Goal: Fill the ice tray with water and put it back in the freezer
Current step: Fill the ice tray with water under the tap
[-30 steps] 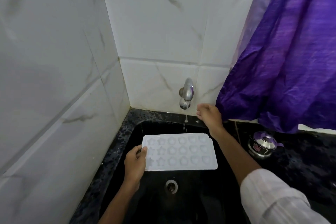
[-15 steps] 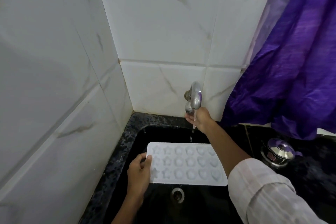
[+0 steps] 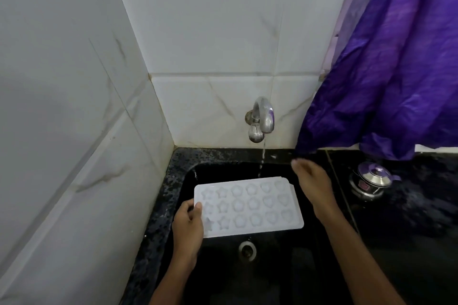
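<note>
In the head view, our right hand [image 3: 313, 181] had come off the tap [image 3: 262, 119], which it was touching half a second earlier, and a thin stream of water [image 3: 263, 156] now ran from the spout. We judged that filling could begin. The stream fell at the far edge of the ice tray [image 3: 250, 205], so the tray probably needed shifting under it.

Our left hand [image 3: 188, 228] held the tray roughly level over the black sink [image 3: 183, 173], its fingers [image 3: 198, 208] clamped on the near-left edge, thumb on top. The right hand hovered just right of the tray's far corner, blurred, with its fingers [image 3: 297, 164] loosely bent and holding nothing. The molds showed no water we could make out.
</note>
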### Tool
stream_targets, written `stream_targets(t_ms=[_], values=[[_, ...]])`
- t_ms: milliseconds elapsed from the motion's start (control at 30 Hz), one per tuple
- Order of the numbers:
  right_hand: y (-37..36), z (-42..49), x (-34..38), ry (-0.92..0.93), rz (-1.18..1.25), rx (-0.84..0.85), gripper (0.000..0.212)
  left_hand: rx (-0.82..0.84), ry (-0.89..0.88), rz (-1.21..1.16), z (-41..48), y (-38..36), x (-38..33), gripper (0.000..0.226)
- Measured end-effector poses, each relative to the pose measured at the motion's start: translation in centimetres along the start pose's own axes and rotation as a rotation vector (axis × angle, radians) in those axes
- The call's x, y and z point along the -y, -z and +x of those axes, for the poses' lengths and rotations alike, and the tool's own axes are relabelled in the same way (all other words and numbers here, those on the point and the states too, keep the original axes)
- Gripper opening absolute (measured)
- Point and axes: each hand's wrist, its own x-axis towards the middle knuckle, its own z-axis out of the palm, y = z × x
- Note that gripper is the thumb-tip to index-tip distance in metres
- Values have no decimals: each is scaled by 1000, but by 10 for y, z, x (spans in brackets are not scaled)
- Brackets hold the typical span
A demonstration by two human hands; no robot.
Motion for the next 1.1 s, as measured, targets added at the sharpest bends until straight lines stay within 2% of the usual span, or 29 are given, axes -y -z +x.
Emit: stream_targets(t_ms=[67,133,200,267,400,467,533,667,767,867,1000,1100], values=[[15,-39,-32,-42,-51,109,41,19,-11,36,0,2,4,17],[20,-63,-52,-47,-21,186,27,54,-33,74,-3,2,7,16],[23,-72,-60,-6,-65,113,14,87,-61,111,-5,0,6,14],[29,-77,-61,58,-116,-15,9,117,-142,112,-9,-1,-1,12],[44,-92,-48,345,-79,-311,10,126,-442,145,-14,1,-19,7],[51,-97,-48,423,-147,-309,11,120,-509,183,-14,1,-23,6],[54,-102,-54,406,-190,-233,14,112,-504,195,-20,1,-23,12],[60,-113,-67,510,-189,-358,15,-15,-612,102,-45,0,-20,12],[67,-112,-78,467,-180,-264,18,-46,-580,101,-63,-2,-15,13],[79,-112,-85,506,-149,-323,19,-92,-663,143,-82,-7,-15,13],[100,-108,-91,500,-114,-242,18,-49,-537,190,-100,-25,-16,19],[117,-101,-97,545,-119,-270,16,-101,-561,223,-121,-42,-16,15]])
